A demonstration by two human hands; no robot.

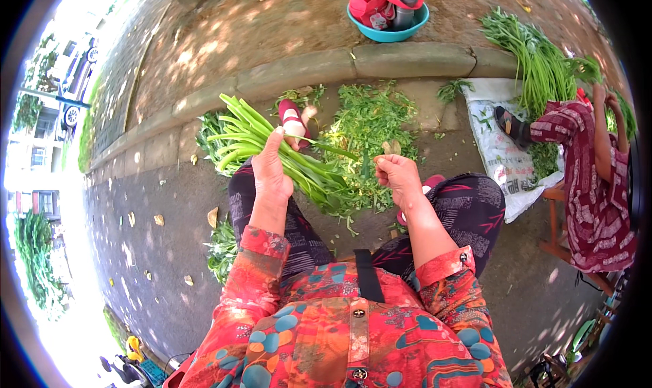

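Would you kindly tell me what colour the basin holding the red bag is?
The basin is turquoise blue, seen best in the head view.

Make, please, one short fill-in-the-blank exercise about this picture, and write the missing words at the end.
1. The bunch of green stalks is gripped by the person's ____ hand.
2. In the picture, the white sack lies to the ____ of the leaf pile.
3. The blue basin holds a grey flask and a bag whose colour is ____.

Missing words: left; right; red.
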